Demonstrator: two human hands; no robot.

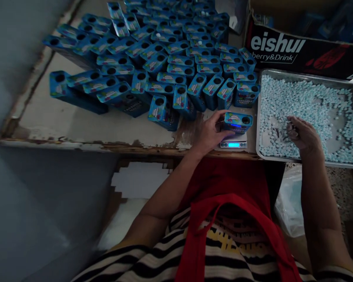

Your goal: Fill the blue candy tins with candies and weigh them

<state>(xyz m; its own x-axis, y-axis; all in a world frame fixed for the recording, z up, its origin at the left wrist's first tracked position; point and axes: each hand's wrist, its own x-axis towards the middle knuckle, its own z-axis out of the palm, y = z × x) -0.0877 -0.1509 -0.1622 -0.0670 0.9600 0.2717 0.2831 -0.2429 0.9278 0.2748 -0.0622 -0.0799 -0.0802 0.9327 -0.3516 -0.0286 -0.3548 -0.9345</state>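
A blue candy box (237, 120) with a round hole in its top stands on a small digital scale (234, 145) with a lit display. My left hand (213, 133) grips this box from its left side, thumb in front and fingers behind. Over the metal tray (257, 129) of small pale-blue candies (299, 94), my right hand (304, 135) is closed with its fingers curled; what lies inside them, probably some candies, is mostly hidden. A bare patch of tray shows near its fingertips.
Many similar blue boxes (176, 68) with round holes stand close together behind the scale and to the left. A printed black carton (307, 55) sits behind the tray. The worn wooden table edge (76, 145) runs along the front. A plastic bag (290, 199) lies below.
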